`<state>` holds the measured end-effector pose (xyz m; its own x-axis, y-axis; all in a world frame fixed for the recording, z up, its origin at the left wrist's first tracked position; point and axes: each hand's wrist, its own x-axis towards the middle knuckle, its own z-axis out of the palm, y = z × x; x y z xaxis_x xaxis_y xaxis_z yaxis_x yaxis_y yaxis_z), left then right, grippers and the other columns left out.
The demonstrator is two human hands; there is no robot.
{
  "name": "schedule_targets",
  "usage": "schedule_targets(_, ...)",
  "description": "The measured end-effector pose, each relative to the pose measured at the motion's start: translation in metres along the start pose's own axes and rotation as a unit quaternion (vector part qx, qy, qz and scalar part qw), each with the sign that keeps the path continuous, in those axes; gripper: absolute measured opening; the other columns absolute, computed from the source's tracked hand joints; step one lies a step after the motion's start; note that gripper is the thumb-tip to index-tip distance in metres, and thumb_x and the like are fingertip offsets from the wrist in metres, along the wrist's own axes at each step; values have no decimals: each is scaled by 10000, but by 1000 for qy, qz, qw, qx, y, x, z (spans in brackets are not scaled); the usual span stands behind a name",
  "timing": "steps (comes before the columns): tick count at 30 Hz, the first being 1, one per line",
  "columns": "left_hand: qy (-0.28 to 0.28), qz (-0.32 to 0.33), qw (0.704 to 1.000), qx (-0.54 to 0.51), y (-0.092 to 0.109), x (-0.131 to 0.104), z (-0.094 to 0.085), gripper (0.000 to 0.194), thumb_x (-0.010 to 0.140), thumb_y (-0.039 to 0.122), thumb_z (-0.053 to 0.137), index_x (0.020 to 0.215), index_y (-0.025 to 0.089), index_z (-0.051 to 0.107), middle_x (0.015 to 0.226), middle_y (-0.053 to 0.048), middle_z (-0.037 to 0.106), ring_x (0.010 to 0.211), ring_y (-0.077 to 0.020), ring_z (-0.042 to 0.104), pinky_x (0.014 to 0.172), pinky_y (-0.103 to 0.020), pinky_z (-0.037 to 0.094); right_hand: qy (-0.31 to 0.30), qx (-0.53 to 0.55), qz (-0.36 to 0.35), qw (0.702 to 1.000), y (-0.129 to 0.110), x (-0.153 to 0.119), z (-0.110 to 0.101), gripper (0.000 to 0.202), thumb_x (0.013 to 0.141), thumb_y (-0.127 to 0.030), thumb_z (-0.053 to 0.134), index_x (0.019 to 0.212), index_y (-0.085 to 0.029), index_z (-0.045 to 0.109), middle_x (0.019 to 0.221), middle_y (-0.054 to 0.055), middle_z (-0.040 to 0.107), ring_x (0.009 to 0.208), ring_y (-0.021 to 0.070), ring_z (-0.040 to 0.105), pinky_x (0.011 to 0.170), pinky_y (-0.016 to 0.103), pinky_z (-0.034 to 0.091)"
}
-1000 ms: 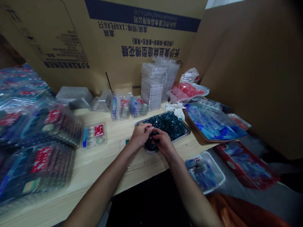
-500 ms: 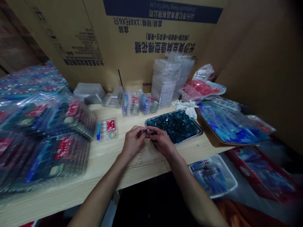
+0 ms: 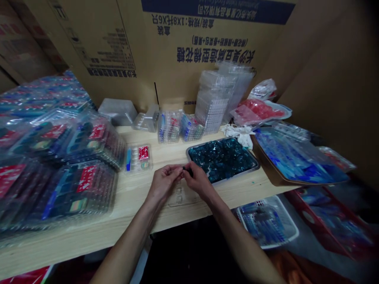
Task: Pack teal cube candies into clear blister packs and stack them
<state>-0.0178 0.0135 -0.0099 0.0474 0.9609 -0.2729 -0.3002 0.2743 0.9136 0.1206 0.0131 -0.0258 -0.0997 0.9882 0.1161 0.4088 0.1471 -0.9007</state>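
My left hand point(image 3: 164, 182) and my right hand point(image 3: 199, 181) meet over the table, fingertips pinched together. Between them shows a small dark green piece point(image 3: 188, 170), partly covered by the fingers; its exact kind is unclear. Below the hands lies a clear plastic tray point(image 3: 184, 198), half hidden by them. Just right of my right hand is a shallow tray point(image 3: 219, 182) heaped with shiny dark teal pieces point(image 3: 222, 156). On the left, a clear compartment pack point(image 3: 138, 158) lies flat, holding a blue stick and a red patterned packet.
Stacked filled packs point(image 3: 85, 193) crowd the left side. Empty clear trays point(image 3: 214, 104) stand piled at the back, before a large cardboard box point(image 3: 166, 71). A carton of blue packets point(image 3: 296, 156) sits right, with a white basket point(image 3: 291, 232) below the table edge.
My hands have drawn closer together, and less of the dark green piece shows between the fingers. The whole view has shifted slightly.
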Motion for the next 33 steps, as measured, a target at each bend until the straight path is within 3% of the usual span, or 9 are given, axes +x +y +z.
schedule_targets(4,27,27,998,53,-2,1,-15,362,591,369,845,836,123,740,793,-62,734,676,-132,637,649,-234,481,-27,-49,-27,998,-4,-7,0,195,825,-194,540,1014,-183,586,815,14,651,742,159,598,708,268,446)
schedule_targets(7,31,94,975,197,-1,0,-32,285,698,322,743,914,135,748,829,-56,721,685,-136,615,632,-238,464,-31,-61,-15,998,-2,-12,-2,285,823,-142,507,1088,-188,600,812,12,661,768,167,622,727,269,453)
schedule_targets(12,-40,257,858,444,-7,-1,-40,252,814,175,595,1025,185,731,940,-60,706,814,-172,643,730,-282,500,-12,-102,36,994,5,-19,3,276,834,-110,467,1057,-177,616,762,19,656,747,185,632,719,282,455)
schedule_targets(16,-84,321,772,543,-14,8,-37,245,859,117,535,992,178,732,944,-81,692,842,-182,649,743,-288,509,-42,-108,50,992,7,-20,11,283,814,-85,481,1049,-185,602,896,52,694,858,199,645,787,301,464)
schedule_targets(19,-125,349,732,572,-17,18,-38,253,875,106,522,969,193,740,924,-72,681,805,-162,644,687,-253,501,-47,-96,51,993,9,-20,13,262,807,-86,491,1024,-194,589,915,53,689,887,201,633,808,313,457)
schedule_targets(24,-157,386,719,557,-19,27,-45,225,902,128,521,961,194,728,898,-70,695,836,-162,652,740,-261,516,-33,-18,103,994,17,-19,14,343,726,-108,544,1053,-212,544,775,-13,620,741,172,583,731,299,445)
schedule_targets(28,-161,404,709,556,-21,24,-48,240,891,119,515,950,195,735,910,-71,686,832,-159,646,723,-259,520,-20,165,151,974,22,-20,14,532,604,-110,539,1119,-231,481,800,-39,579,713,146,551,660,263,433)
schedule_targets(30,-125,405,726,541,-19,15,-44,261,886,123,512,1013,194,728,1016,-88,659,853,-156,640,717,-260,522,-25,257,169,951,22,-21,13,612,570,-123,530,1166,-232,449,849,-28,586,747,148,556,637,252,425)
schedule_targets(33,-59,373,791,481,-11,-4,-31,277,898,167,520,1105,192,702,1033,-89,618,863,-157,622,704,-258,514,-51,321,171,930,19,-21,12,724,557,-140,526,1265,-231,410,894,-11,612,792,162,570,644,258,429)
